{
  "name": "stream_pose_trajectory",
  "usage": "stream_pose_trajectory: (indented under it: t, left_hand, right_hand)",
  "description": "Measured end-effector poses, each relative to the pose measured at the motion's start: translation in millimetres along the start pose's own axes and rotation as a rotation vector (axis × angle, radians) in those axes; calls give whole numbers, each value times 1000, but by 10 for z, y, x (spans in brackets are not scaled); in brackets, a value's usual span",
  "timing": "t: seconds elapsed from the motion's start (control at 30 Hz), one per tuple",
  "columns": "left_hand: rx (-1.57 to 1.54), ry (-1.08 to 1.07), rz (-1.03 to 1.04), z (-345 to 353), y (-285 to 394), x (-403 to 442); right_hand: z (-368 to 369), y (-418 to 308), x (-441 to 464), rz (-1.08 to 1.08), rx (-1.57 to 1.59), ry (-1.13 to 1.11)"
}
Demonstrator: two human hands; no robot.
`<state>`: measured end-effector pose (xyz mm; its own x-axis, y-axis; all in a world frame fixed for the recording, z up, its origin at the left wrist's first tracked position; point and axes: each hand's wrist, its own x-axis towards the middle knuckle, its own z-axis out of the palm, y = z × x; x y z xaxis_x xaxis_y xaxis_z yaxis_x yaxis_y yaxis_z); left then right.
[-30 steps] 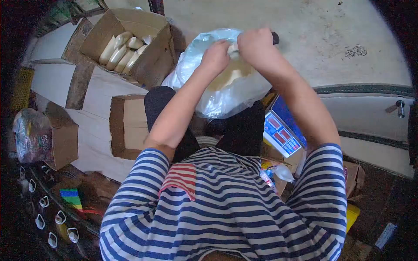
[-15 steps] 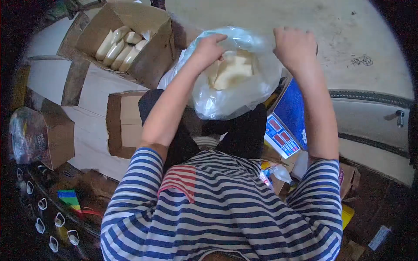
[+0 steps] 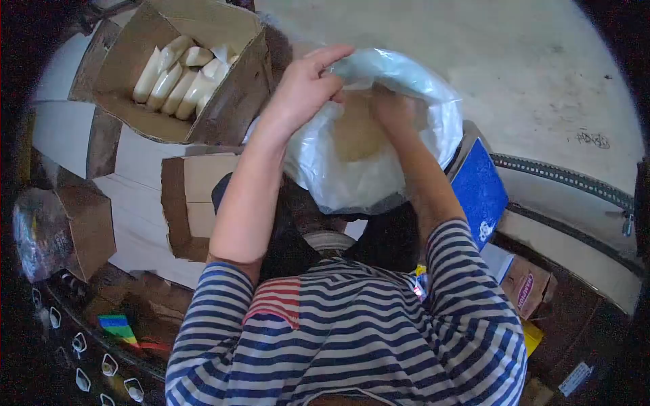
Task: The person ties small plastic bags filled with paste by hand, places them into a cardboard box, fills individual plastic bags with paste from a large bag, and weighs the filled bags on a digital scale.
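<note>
A large clear plastic bag [image 3: 359,193] stands open between my knees. Its left rim is pinched in my left hand [image 3: 308,88], whose index finger points along the edge. My right hand [image 3: 393,111] reaches down inside the bag; its fingers are smeared and partly hidden, so any hold is unclear. Below it in the bag lies a tan mass [image 3: 359,135], whose kind I cannot make out. To the left, an open cardboard box [image 3: 233,101] contains several long, pale, filled packets [image 3: 179,88] lying side by side.
Another open carton [image 3: 177,210] lies left of my legs on white cardboard flaps [image 3: 142,193]. A blue panel [image 3: 482,189] leans at my right, near a brown carton [image 3: 528,287]. Farther left stands a box with a plastic-wrapped bundle [image 3: 44,233].
My right hand has moved from above the bag's right side down and left into it. The bag's mouth has spread wider. My left hand stays at the rim, slightly lower.
</note>
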<state>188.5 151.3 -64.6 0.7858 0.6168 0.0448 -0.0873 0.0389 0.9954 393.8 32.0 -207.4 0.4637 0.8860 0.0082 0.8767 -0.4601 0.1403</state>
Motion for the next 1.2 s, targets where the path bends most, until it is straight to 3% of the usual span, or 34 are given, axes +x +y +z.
stream_pose_trajectory:
  t: [0.07,0.1,0.17,0.23,0.33,0.47,0.53,0.67,0.73,0.83,0.97,1.03,1.2]
  left_hand:
    - [-11,20,-41,-65,35,-27]
    - [-7,18,-49,-94,28,-44]
    - [-4,29,-60,-132,16,-80]
    - [-5,17,-66,-147,48,-145]
    - [-2,17,-51,-210,48,-164]
    - [-14,19,-48,-264,6,-158]
    - [-36,20,-47,-241,7,-159]
    - [-40,20,-69,-224,-3,-116]
    - [-56,18,-44,-200,-22,-94]
    - [-42,2,-9,-148,-57,-28]
    - [78,-67,-42,-30,-62,79]
    - [65,-92,-32,37,-84,101]
    - [68,-176,-57,90,-112,116]
  right_hand:
    - [-162,-369,-23,-176,-102,-364]
    - [-245,-339,-64,-176,-95,-370]
    - [-322,10,-173,-110,-96,23]
    - [-132,480,-260,-144,-164,107]
    - [-350,565,-295,-192,-387,-54]
    - [-111,458,-243,-187,-459,-242]
    - [-281,227,-177,-62,-171,-729]
    - [-126,-184,-466,-231,30,-588]
    - [316,-166,-458,-452,387,-495]
    - [350,-344,-570,-443,366,-654]
    - [201,-487,-581,-441,375,-677]
    - [81,-509,-641,-435,531,-860]
    - [-368,-355,-694,-330,608,-740]
